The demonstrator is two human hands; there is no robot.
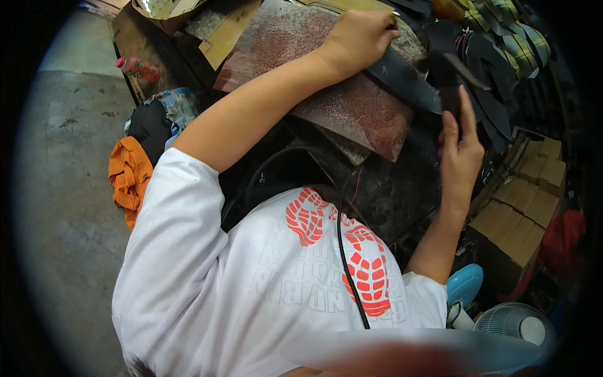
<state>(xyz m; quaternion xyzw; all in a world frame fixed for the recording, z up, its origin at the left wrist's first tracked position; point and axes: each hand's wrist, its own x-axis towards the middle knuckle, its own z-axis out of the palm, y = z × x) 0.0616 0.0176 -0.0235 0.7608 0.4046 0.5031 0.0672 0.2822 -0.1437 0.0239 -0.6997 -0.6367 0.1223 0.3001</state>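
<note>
A dark, sole-shaped flat piece (402,80) lies slantwise across a worn, reddish-brown board (352,110). My left hand (361,41) is over the far part of the board, its fingers curled closed at the upper end of the dark piece; what is inside them is too hidden to name. At the board's right side, my right hand (461,151) pinches a black flat piece (450,97) between thumb and forefinger. That piece is slightly blurred and meets the lower end of the sole-shaped one.
Stacked dark sole-shaped pieces (493,103) and plaid pieces (527,47) lie at the far right. Small brown cardboard boxes (518,201) fill a container near a fan (515,327). A pink bottle (138,69) and orange cloth (129,173) are at left.
</note>
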